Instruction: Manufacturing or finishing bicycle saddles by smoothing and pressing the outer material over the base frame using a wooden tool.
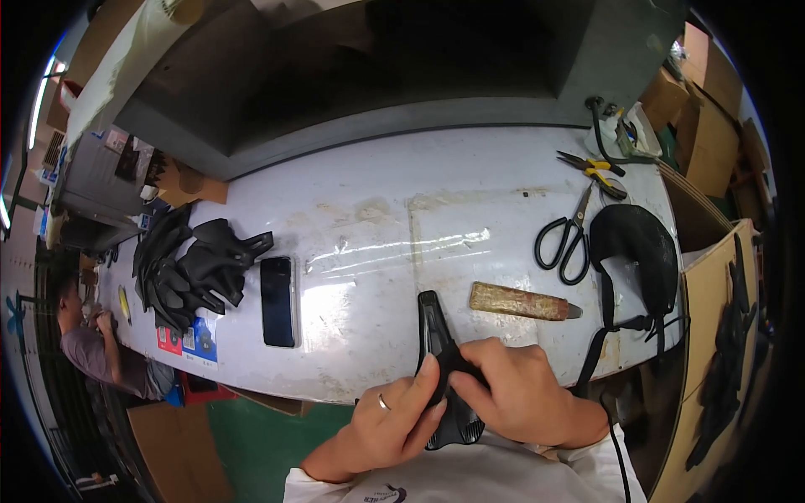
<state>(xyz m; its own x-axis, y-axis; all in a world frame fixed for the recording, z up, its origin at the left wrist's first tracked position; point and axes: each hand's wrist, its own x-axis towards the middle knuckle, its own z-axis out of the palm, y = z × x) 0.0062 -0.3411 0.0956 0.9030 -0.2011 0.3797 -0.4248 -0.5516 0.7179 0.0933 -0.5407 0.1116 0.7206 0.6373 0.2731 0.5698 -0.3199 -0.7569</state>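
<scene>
At the front edge of the table, close to my body, I hold a black moulded part [433,320] with a long narrow arm and a wider ribbed end. My left hand [392,422], with a ring on one finger, is closed around its left side. On the right side, my right hand [521,392] pinches the part near its middle, thumb and bent forefinger against it. The palms and fingers hide much of its centre. Just beyond my right hand lies a short-bladed knife [520,302] with a tape-wrapped, worn handle.
A pile of similar black parts [201,260] and a phone [278,302] lie to the left. Black-handled scissors [573,237], yellow-handled pliers [594,164] and a black strapped pouch [641,251] are at right. A grey metal frame [402,117] spans the back. Another person [101,348] sits far left.
</scene>
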